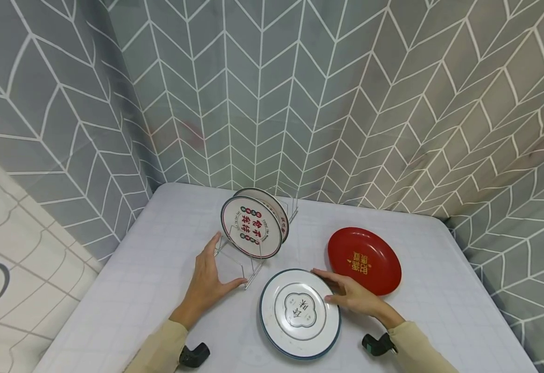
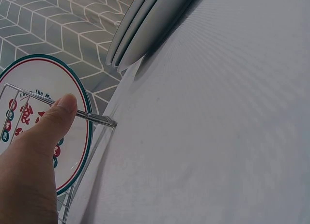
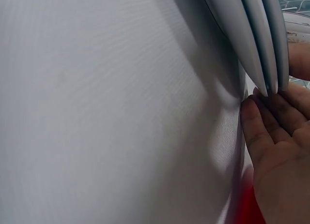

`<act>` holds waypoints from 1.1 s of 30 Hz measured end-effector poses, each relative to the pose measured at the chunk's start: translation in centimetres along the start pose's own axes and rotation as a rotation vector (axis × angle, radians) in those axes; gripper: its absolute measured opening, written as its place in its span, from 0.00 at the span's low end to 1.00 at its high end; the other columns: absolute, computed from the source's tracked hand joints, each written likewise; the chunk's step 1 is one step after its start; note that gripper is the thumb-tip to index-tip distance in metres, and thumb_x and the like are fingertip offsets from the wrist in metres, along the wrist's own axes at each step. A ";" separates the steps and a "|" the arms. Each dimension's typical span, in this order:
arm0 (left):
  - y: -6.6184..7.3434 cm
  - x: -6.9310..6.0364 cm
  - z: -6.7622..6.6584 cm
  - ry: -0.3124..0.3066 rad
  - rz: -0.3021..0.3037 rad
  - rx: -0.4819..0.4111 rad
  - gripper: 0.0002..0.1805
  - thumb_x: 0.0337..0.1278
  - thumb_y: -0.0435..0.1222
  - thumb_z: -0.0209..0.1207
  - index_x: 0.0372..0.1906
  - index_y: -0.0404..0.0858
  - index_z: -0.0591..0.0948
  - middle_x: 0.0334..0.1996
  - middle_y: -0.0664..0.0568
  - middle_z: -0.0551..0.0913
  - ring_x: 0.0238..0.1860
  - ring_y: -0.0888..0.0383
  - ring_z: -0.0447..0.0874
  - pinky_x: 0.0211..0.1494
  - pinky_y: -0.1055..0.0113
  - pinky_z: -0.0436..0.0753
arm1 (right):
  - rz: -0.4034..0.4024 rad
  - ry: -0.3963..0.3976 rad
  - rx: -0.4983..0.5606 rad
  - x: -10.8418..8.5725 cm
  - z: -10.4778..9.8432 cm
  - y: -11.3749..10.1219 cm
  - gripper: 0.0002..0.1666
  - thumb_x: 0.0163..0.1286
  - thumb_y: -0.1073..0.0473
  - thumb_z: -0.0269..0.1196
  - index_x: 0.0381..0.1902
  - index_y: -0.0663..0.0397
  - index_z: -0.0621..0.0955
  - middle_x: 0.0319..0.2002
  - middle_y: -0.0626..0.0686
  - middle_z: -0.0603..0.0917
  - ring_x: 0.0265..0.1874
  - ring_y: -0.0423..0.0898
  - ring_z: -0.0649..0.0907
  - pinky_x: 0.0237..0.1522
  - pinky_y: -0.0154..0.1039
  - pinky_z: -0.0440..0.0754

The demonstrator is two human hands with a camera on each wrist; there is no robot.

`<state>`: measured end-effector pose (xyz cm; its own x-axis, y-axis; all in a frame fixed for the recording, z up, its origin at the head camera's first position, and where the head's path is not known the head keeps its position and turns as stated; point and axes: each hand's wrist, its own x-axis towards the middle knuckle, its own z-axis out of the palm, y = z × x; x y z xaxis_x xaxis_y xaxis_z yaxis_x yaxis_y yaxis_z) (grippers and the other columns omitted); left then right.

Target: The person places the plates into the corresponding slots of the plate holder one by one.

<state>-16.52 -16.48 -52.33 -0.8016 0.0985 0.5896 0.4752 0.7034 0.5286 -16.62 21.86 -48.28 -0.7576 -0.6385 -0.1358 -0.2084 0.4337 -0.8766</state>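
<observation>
In the head view my left hand (image 1: 209,282) spans the front end of a silver wire dish rack (image 1: 248,280), thumb on one side and fingers on the other. The thumb rests on a rack wire (image 2: 36,97) in the left wrist view. Two white plates with printed lettering (image 1: 251,227) stand upright in the rack. To its right lies a stack of three white plates with blue rims (image 1: 300,313). My right hand (image 1: 353,295) holds the stack at its right edge. The thumb is on the top plate and the fingers are against the stacked rims (image 3: 271,83).
A red oval plate (image 1: 364,260) with gold lettering lies just beyond my right hand. Everything stands on a table with a white cloth (image 1: 174,223). A grey curtain with white lines (image 1: 272,103) hangs behind and beside the table.
</observation>
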 end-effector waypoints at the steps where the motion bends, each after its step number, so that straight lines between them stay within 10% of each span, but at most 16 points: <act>1: 0.0 0.0 0.0 0.002 0.003 0.001 0.74 0.23 0.53 0.81 0.76 0.34 0.49 0.75 0.41 0.58 0.70 0.43 0.61 0.69 0.48 0.67 | 0.001 0.000 -0.005 0.0 0.0 -0.1 0.41 0.67 0.57 0.64 0.75 0.52 0.62 0.74 0.60 0.62 0.73 0.61 0.60 0.65 0.21 0.65; 18: 0.0 -0.2 0.2 0.005 -0.007 0.001 0.74 0.22 0.53 0.82 0.76 0.34 0.49 0.75 0.42 0.58 0.69 0.43 0.62 0.68 0.47 0.68 | 0.049 0.101 0.080 -0.5 -1.1 -1.5 0.34 0.70 0.61 0.61 0.72 0.53 0.67 0.71 0.59 0.68 0.73 0.64 0.61 0.67 0.35 0.72; 26: -0.2 -0.1 0.2 0.024 0.023 0.004 0.74 0.21 0.52 0.82 0.76 0.32 0.50 0.74 0.41 0.58 0.68 0.42 0.62 0.67 0.49 0.67 | 0.043 0.124 0.190 -1.2 -2.8 -3.0 0.33 0.70 0.63 0.59 0.72 0.51 0.67 0.71 0.61 0.68 0.62 0.36 0.74 0.56 0.32 0.81; 33: -0.1 -0.1 0.1 0.017 0.009 -0.006 0.74 0.21 0.53 0.82 0.76 0.34 0.50 0.75 0.42 0.58 0.68 0.42 0.62 0.68 0.48 0.67 | 0.119 -0.005 0.498 -1.6 -3.1 -3.2 0.34 0.74 0.64 0.54 0.75 0.44 0.62 0.66 0.51 0.74 0.57 0.45 0.80 0.55 0.45 0.83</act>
<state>-16.57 -16.45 -52.50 -0.7911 0.0922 0.6047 0.4843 0.6982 0.5272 -16.65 23.42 -43.79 -0.7549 -0.6065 -0.2494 0.2001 0.1492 -0.9684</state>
